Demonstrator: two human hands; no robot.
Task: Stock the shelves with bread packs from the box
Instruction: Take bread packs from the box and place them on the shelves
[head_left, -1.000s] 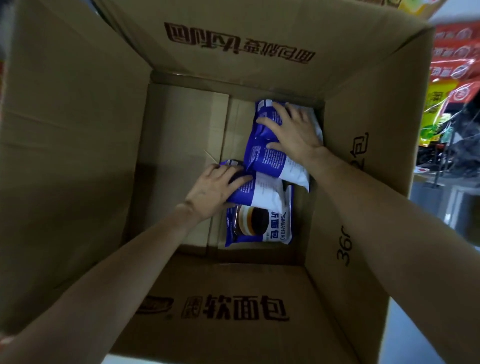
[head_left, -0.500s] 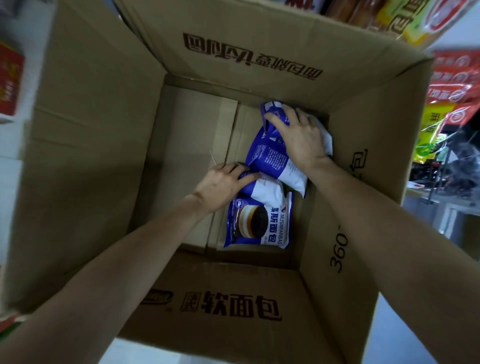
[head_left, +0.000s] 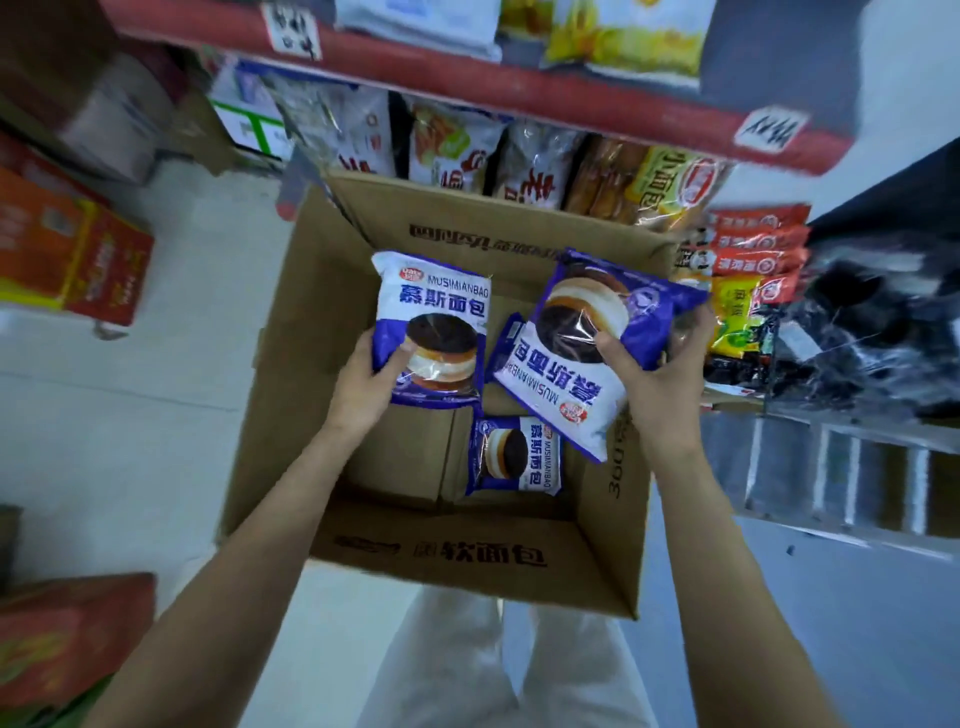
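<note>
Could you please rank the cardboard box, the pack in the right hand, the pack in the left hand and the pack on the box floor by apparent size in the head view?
1. cardboard box
2. right-hand pack
3. left-hand pack
4. pack on the box floor

The packs appear identical; the held ones are simply nearer the camera.

Open cardboard box (head_left: 291, 415) on the floor, flaps up, printed w/ dark characters. One blue-and-white bread pack (head_left: 514, 454) lies flat on the box bottom, near the right wall, picture side up. Two more identical packs are held above the box: left pack (head_left: 434, 312) upright, label facing up; right pack (head_left: 582, 353) tilted, upside down. Shelves (head_left: 519, 98) w/ red edge behind the box, full of bagged bread.
</note>
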